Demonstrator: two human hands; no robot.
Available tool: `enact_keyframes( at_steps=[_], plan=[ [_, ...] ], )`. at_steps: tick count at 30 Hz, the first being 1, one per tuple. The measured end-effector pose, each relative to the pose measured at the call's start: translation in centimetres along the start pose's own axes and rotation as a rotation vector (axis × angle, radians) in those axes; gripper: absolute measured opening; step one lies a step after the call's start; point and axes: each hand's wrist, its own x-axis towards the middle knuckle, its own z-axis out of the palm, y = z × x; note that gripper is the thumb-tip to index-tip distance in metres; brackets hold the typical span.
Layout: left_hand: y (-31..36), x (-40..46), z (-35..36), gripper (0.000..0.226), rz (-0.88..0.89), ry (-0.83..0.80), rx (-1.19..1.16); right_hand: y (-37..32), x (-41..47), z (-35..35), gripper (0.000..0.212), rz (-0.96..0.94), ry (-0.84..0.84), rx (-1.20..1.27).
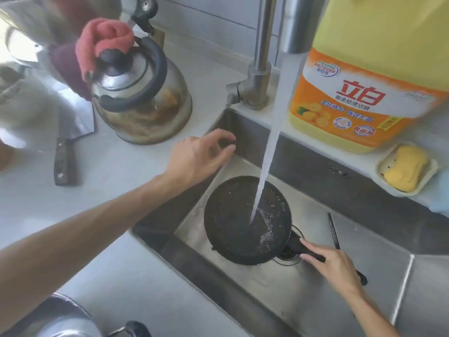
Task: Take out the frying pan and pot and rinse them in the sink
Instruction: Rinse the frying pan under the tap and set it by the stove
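A black frying pan (233, 220) lies tilted in the steel sink (315, 283), over the drain. Water runs from the faucet (262, 57) straight into the pan and splashes there. My right hand (332, 266) grips the pan's black handle at the right. My left hand (199, 156) hovers over the sink's back left corner, fingers apart, holding nothing. At the bottom left edge a steel pot (65, 319) with a dark handle is partly in view on the counter.
A stained steel kettle (143, 98) with a red cloth (104, 42) on its lid stands left of the sink. A cleaver (70, 132) lies on the counter. A big yellow detergent jug (369, 76) and a soap dish (405, 169) sit behind the sink. A dark chopstick (333, 229) leans inside.
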Motion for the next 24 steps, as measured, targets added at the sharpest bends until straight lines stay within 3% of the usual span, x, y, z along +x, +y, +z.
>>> enact_keyframes(
  at_steps=[3, 8, 14, 16, 19, 21, 22, 24],
  plan=[
    [1.9, 2.2, -2.0, 0.034, -0.072, 0.211, -0.157, 0.1, -0.1, -0.1, 0.039, 0.031, -0.014, -0.011],
    [1.3, 4.9, -0.7, 0.029, -0.051, 0.24, -0.118, -0.2, -0.1, 0.0, 0.048, 0.046, -0.014, -0.017],
    [0.7, 3.6, 0.6, 0.019, -0.125, 0.321, -0.215, -0.1, -0.1, 0.0, 0.04, 0.04, 0.0, -0.032],
    [-0.4, 1.6, 1.7, 0.019, -0.201, 0.179, -0.231, -0.3, 0.0, -0.2, 0.039, 0.059, -0.008, -0.036],
    [-3.1, -1.7, 4.8, 0.038, -0.195, -0.378, 0.076, -0.7, 0.6, -0.9, 0.048, 0.132, -0.149, -0.023],
    [-4.8, -2.7, 7.1, 0.063, -0.284, -0.698, 0.228, -1.0, 1.4, -1.6, 0.075, 0.17, -0.312, -0.001],
    [-5.3, -2.9, 8.1, 0.068, -0.341, -0.772, 0.27, -0.9, 1.9, -1.7, 0.085, 0.165, -0.354, 0.014],
    [-6.0, -3.1, 9.5, 0.068, -0.425, -0.827, 0.291, -0.9, 2.3, -1.8, 0.068, 0.165, -0.329, -0.03]
  ],
)
